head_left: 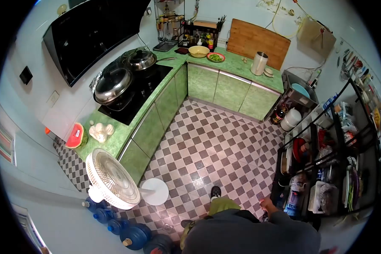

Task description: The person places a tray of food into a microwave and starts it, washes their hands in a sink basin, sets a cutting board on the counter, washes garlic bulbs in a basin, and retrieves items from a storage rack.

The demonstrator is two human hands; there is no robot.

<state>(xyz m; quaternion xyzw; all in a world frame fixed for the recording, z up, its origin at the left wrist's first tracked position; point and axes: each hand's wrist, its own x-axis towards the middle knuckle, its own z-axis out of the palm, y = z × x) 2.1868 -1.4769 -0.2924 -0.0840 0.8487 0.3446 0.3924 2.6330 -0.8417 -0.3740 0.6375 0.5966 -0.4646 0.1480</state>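
Note:
My body in a dark grey top fills the bottom of the view, with green trousers [224,205] and a black shoe [216,191] on the floor. My right hand [267,205] hangs low at my right side, near the black shelf rack [279,186]. Its fingers are too small to make out, and no object shows in it. At the bottom edge, a skin-toned patch beside the blue water jugs [135,236] may be my left hand [156,251]; its fingers cannot be seen.
A white standing fan [112,180] is at left. Lidded pans [113,84] sit on the black hob; watermelon [76,135] and garlic [100,132] lie on the green counter. A bowl [198,51], a plate of greens [216,57] and a cutting board [258,42] are at the back.

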